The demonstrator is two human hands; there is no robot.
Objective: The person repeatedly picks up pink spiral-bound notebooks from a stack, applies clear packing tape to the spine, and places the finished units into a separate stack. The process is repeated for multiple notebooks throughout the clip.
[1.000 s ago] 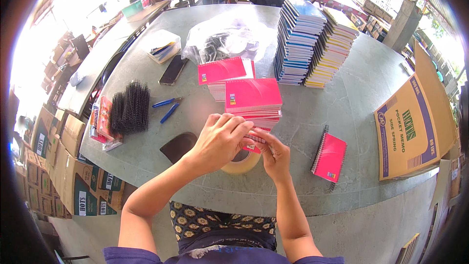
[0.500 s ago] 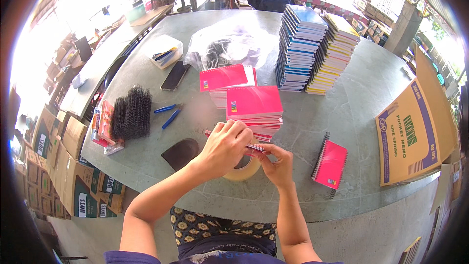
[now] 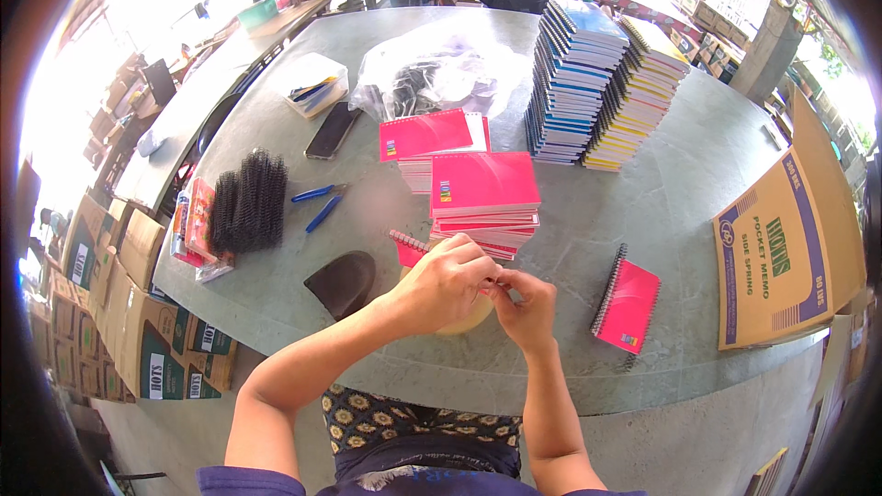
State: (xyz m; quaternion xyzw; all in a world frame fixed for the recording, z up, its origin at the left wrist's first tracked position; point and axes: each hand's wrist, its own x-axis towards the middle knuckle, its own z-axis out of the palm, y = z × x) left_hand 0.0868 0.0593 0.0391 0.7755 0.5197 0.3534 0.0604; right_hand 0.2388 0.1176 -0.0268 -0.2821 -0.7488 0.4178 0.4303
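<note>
Between my hands is a small pink spiral notebook [image 3: 410,251]; only its left end, with the wire coil along the edge, shows. My left hand [image 3: 446,283] is closed over it from above, hiding most of it. My right hand [image 3: 526,307] pinches at the coil's right end, fingertips against those of my left; the exact grip is hidden. Underneath is a yellowish ring-shaped roll [image 3: 472,321], mostly covered. Just beyond my hands stands a stack of pink memo pads [image 3: 485,184], with another pink stack [image 3: 424,135] behind it. A bound pink notebook [image 3: 632,305] lies to the right.
Left on the table are black coils [image 3: 248,207], blue-handled cutters [image 3: 322,207], a dark curved block [image 3: 343,284] and a phone [image 3: 332,131]. Farther off are a clear plastic bag [image 3: 441,73] and tall blue [image 3: 574,83] and yellow notebook stacks [image 3: 636,96]. An open carton [image 3: 781,253] stands right.
My hands have drawn together, the right fingertips meeting the left at the notebook's end. More of the notebook's pink left end shows. The view has shifted slightly.
</note>
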